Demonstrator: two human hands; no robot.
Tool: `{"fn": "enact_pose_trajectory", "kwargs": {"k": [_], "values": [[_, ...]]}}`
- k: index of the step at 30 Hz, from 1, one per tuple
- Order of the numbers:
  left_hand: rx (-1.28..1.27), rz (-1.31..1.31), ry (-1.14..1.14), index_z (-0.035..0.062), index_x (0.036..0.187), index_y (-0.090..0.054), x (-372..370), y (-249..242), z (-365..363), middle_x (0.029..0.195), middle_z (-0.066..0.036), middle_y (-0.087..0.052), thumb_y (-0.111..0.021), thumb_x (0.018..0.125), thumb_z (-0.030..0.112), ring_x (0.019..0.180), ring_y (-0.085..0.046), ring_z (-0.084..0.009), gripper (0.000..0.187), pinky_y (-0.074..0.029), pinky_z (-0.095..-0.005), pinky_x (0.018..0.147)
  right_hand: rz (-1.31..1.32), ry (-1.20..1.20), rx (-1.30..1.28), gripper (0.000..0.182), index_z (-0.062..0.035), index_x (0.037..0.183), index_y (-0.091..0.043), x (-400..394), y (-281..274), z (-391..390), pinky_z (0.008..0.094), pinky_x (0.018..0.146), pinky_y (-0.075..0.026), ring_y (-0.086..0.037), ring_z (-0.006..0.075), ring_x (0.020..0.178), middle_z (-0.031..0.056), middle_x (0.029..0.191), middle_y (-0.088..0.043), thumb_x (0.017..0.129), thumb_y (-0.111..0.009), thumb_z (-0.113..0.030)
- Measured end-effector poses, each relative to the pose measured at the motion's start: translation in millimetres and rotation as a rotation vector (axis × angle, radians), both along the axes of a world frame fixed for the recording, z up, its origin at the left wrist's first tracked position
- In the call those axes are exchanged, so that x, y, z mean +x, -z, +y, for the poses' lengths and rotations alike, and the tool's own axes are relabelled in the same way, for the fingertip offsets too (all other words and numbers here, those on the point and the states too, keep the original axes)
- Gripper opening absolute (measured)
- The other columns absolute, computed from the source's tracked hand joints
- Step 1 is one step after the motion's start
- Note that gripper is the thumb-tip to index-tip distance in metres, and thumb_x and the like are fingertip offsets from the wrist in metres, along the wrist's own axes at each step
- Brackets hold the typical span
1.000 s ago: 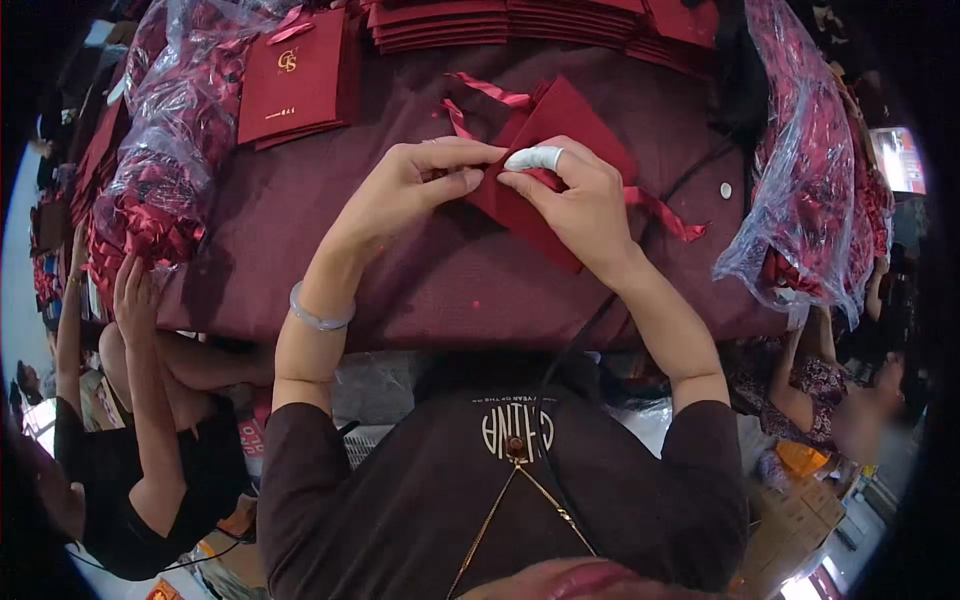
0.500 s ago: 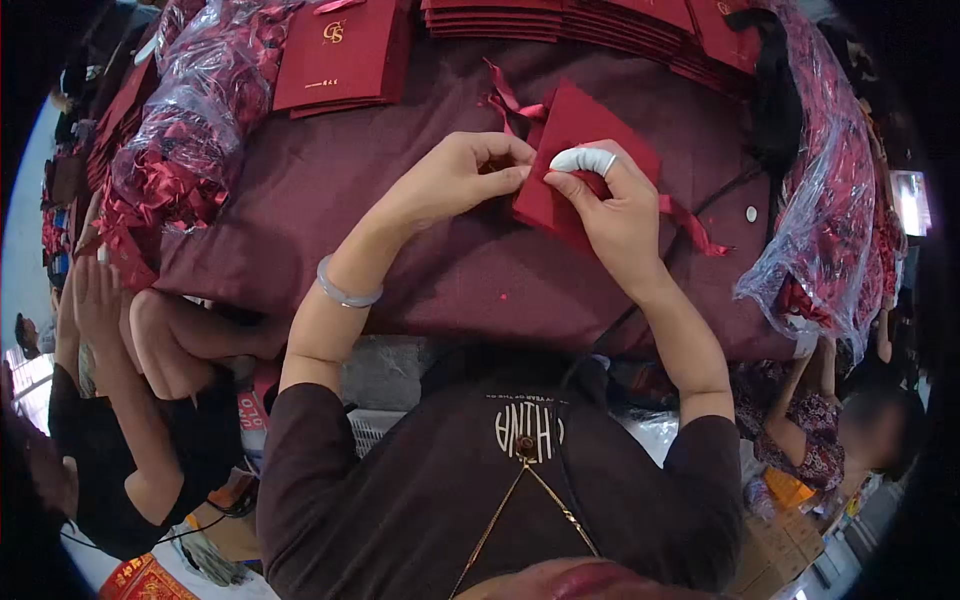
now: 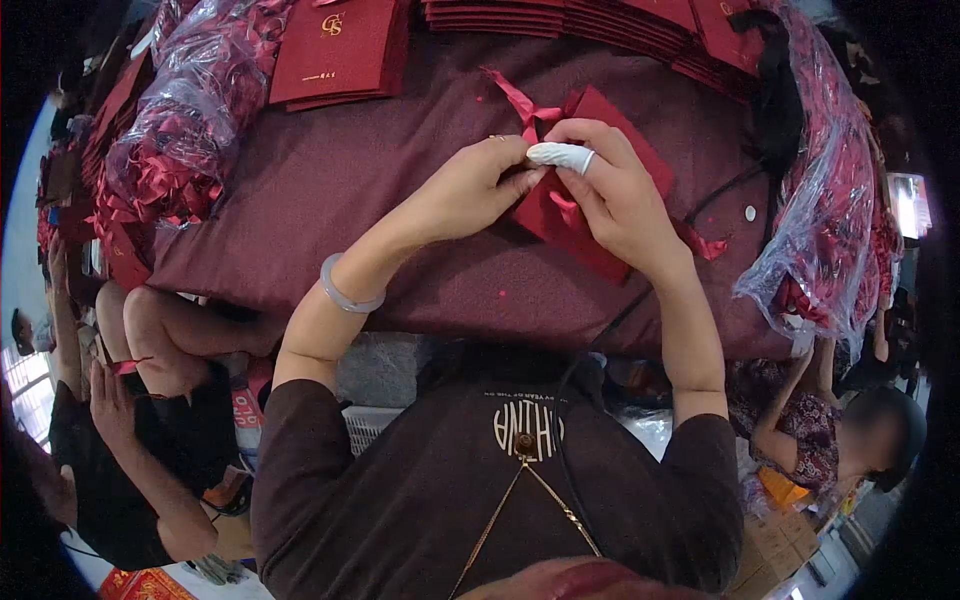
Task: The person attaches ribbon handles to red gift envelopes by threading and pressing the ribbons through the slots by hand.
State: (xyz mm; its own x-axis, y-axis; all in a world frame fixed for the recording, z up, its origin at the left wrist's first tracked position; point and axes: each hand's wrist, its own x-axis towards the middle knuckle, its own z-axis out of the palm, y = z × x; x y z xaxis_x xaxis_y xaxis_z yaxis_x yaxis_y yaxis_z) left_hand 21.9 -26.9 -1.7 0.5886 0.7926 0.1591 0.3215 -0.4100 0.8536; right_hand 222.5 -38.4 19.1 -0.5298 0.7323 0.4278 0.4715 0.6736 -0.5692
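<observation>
A dark red paper gift bag (image 3: 642,150) lies tilted on the cloth under my hands. A red ribbon (image 3: 520,105) sticks out past its upper left edge, and a short loop of ribbon (image 3: 565,208) shows on its face. My left hand (image 3: 488,185), with a pale bangle on the forearm, pinches the ribbon at the bag's edge. Closed against those fingertips is my right hand (image 3: 612,190), a white finger cot (image 3: 565,157) on its index finger, also pinching the ribbon. The exact pinch point is partly hidden by the fingers.
A maroon cloth (image 3: 400,290) covers the table. Finished-looking red bags (image 3: 335,55) and stacked red bags (image 3: 600,30) line the far side. Plastic-wrapped ribbon bundles (image 3: 180,140) lie left, another wrapped bundle (image 3: 825,230) right. A black cable (image 3: 640,300) crosses the cloth. People sit on both sides.
My right hand has moved left and up to meet my left fingertips. The bag has shifted slightly right, and a ribbon loop now shows on its face.
</observation>
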Motion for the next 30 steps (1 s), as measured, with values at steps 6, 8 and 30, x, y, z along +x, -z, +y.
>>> {"fn": "enact_pose_trajectory", "kwargs": {"k": [6,8,30], "values": [[-0.004,0.017,0.000,0.0000,0.093,-0.055,2,-1,-2,0.086,-0.013,-0.057,-0.060,0.085,0.005,0.082,-0.054,-0.0265,0.011,-0.044,-0.0342,0.076,-0.059,-0.026,0.054,0.015,-0.0037,0.087,-0.057,0,-5,-1,0.0373,0.079,-0.043,-0.050,0.0296,0.087,0.0082,0.100,-0.054,0.077,-0.066,-0.011],[0.025,0.026,0.001,0.0005,0.090,-0.055,3,-1,0,0.085,-0.012,-0.057,-0.061,0.083,0.005,0.082,-0.054,-0.0279,0.010,-0.044,-0.0347,0.076,-0.063,-0.056,0.003,0.015,-0.0032,0.086,-0.057,4,-4,0,0.0379,0.077,-0.042,-0.050,0.0289,0.085,0.0080,0.097,-0.054,0.077,-0.066,-0.011],[-0.051,0.344,0.071,0.0001,0.085,-0.057,-59,-27,28,0.080,-0.010,-0.057,-0.059,0.084,0.006,0.074,-0.056,-0.0216,0.006,-0.046,-0.0316,0.067,-0.121,-0.025,-0.010,0.010,-0.0054,0.087,-0.060,7,1,1,0.0354,0.078,-0.041,-0.051,0.0257,0.085,0.0053,0.096,-0.057,0.078,-0.063,-0.006]]}}
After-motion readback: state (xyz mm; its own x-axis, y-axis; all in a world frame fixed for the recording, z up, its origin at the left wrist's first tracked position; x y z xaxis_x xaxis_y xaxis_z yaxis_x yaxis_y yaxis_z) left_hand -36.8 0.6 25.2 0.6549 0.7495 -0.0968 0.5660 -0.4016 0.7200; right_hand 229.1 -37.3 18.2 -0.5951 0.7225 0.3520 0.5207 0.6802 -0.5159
